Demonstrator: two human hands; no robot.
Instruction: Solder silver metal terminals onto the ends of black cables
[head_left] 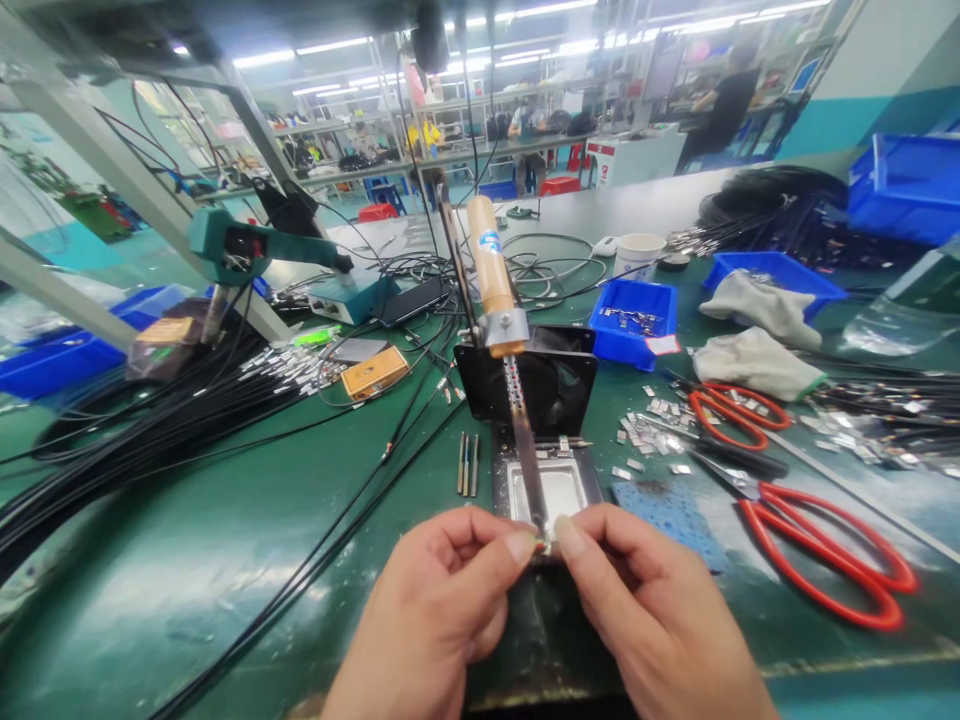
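My left hand (450, 600) pinches a small piece with a reddish wire end, just at the soldering iron's tip. Opposite it, my right hand (649, 610) has thumb and finger closed on something tiny that I cannot make out. The soldering iron (496, 265), with its wooden handle, is clamped tip-down between my hands, over a silvery metal tray (566, 488). Behind the tray stands a black fan (525, 385). The fingertips hide most of the small parts.
Red-handled scissors (832, 540) and a blue sponge (667, 515) lie to the right. Small connectors (656, 425) are scattered near a blue bin (634, 320). Bundled black cables (150, 440) cover the left side. A seated person (727, 105) is in the background.
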